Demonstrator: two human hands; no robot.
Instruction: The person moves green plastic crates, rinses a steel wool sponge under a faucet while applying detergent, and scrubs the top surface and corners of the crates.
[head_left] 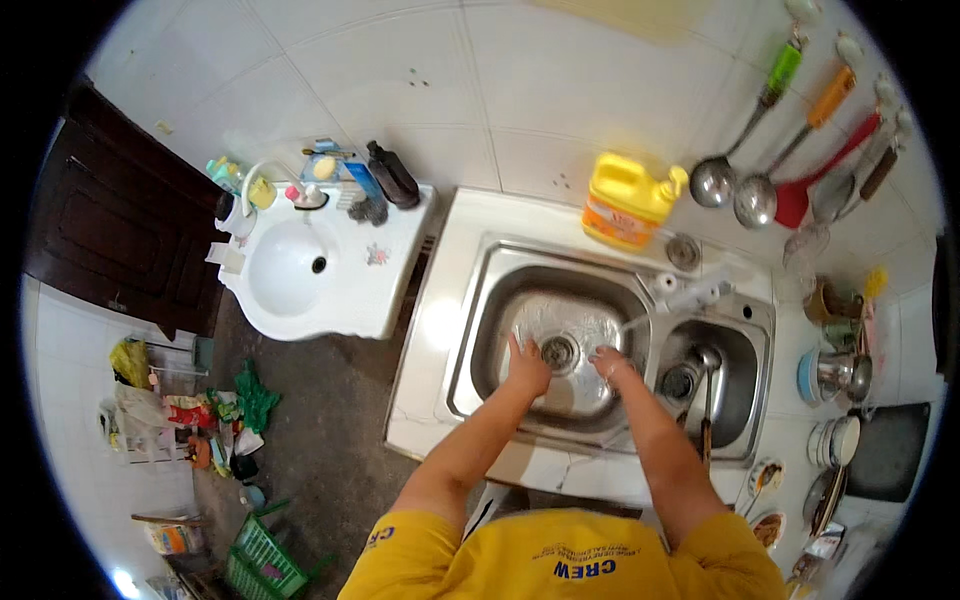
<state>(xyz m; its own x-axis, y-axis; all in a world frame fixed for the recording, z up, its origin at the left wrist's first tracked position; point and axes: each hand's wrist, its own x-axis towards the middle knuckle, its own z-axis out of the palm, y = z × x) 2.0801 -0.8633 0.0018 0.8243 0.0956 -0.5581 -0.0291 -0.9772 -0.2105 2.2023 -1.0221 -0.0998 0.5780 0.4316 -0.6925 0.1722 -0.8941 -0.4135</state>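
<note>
One faucet (692, 296) overhangs the sink (497, 325), near yellow jug (628, 203).

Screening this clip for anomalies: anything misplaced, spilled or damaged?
Mostly the floor at left: crumpled bags are heaped untidily, with a green basket nearby. That clutter looks odd against the neatly hung utensils. The sink, with the left hand and right hand inside, shows no evident damage.

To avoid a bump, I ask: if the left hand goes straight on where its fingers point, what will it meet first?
The left hand would probably meet the larger basin's far wall first, though the hand's height is unclear.
</note>
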